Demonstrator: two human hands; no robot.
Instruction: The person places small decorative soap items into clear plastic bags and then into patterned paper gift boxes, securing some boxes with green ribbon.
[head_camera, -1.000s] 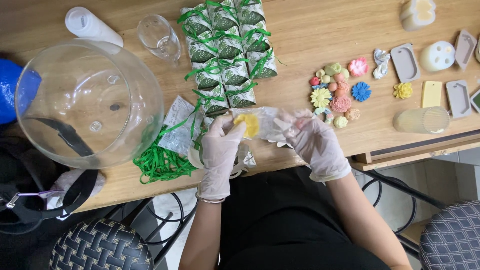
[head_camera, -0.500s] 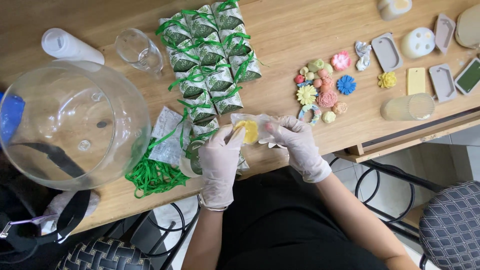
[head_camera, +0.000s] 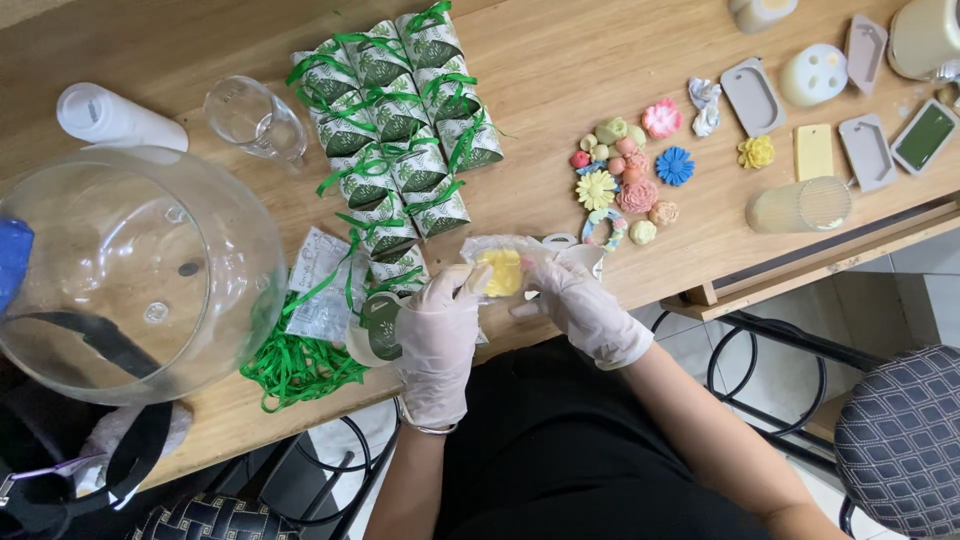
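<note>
Both hands wear thin white gloves and meet over the near edge of a wooden table. My left hand and my right hand together pinch a small clear bag with a yellow flower-shaped piece inside it. Under my left hand lie flat white-and-green wrappers and a round green-printed tag. Just beyond the hands stands a block of several green-patterned packets tied with green ribbon.
A big clear glass bowl sits at the left, loose green ribbon beside it, a glass cup and white tube behind. Coloured flower shapes, grey moulds and a pale cylinder lie right.
The view has shifted, so the table sits a little further right in frame. Both hands stay closed on the bag with the yellow piece and have barely moved.
</note>
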